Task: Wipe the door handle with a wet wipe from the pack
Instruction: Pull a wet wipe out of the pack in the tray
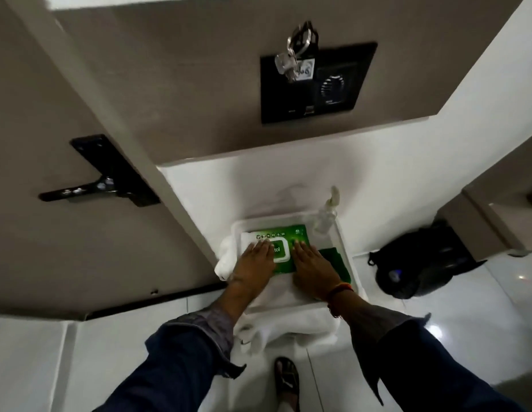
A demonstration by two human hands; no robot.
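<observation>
The pack [284, 248] of wet wipes lies flat in a white tray [343, 248] low on the floor side of the view, its long axis running left to right across us, with the white-framed flap at the middle of its top face and showing between our two hands. Our left hand [257, 258] rests palm down on the left end of the pack, fingers spread and flat, so its grip is wide and holds nothing; our right hand [310, 263] lies the same way on the right end, flat, wide and empty. Both touch the pack, and the flap lies just beside both, with the left hand's fingers lapping over its left edge. We judge that one hand should pin the pack while the other lifts the flap and draws a wipe; no wipe is out yet. The handle [80, 190], a dark lever on a black plate on the door [65, 99], sits well apart from the pack, up and to the left, its bar roughly level and pointing left away from the plate. It is nearer our left arm, so the wipe will have to travel up and leftward. A towel [288, 325] lies under the tray, a pump bottle [327, 214] stands at its far right corner, and a dark bag [419, 263] sits on the floor to the right.
</observation>
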